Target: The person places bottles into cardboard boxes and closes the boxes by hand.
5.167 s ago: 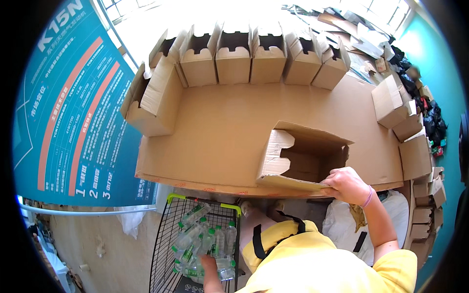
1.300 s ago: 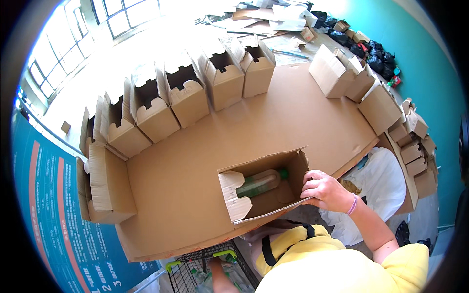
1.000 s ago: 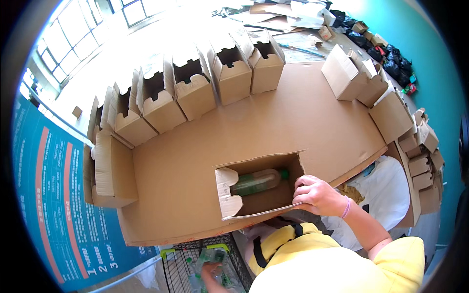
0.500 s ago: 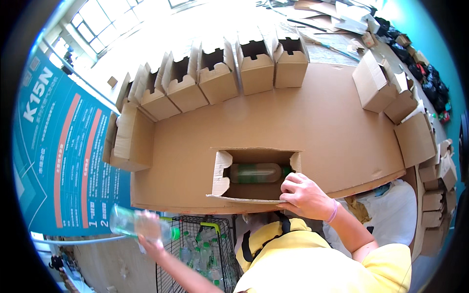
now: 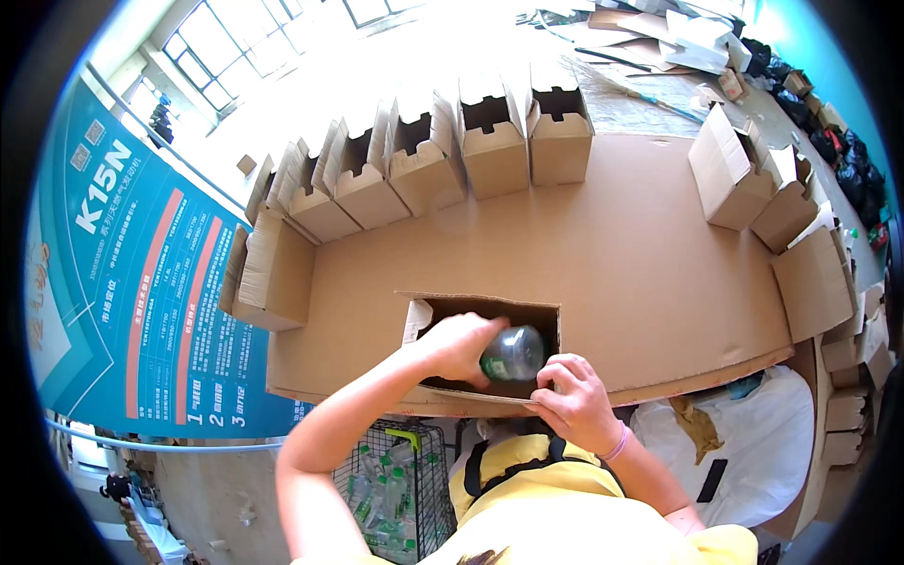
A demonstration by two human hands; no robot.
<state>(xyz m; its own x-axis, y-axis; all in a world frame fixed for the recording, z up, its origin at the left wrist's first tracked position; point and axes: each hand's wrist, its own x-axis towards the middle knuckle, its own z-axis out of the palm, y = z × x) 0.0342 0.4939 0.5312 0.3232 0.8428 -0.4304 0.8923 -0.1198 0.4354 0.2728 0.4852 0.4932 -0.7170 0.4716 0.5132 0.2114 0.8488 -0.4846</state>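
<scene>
An open-topped cardboard box (image 5: 417, 321) stands at the near edge of a cardboard-covered table (image 5: 640, 254). My left hand (image 5: 463, 345) reaches into its opening, closed around a clear plastic bottle (image 5: 515, 353). The bottle is tilted with its rounded base toward me, and a green label shows on its side. My right hand (image 5: 576, 403) pinches the box's near right rim. My left hand and the bottle hide most of the box's inside.
Several open cardboard boxes (image 5: 494, 155) line the table's far and left edges, and more boxes (image 5: 730, 179) stand at the right. Below the near edge is a black wire basket (image 5: 433, 480) with clear bottles. A blue banner (image 5: 169, 282) rises at the left.
My left hand has swung from beside the basket up and right into the box, carrying the bottle. The bottle seen lying inside the box is now hidden. My right hand stays at the rim.
</scene>
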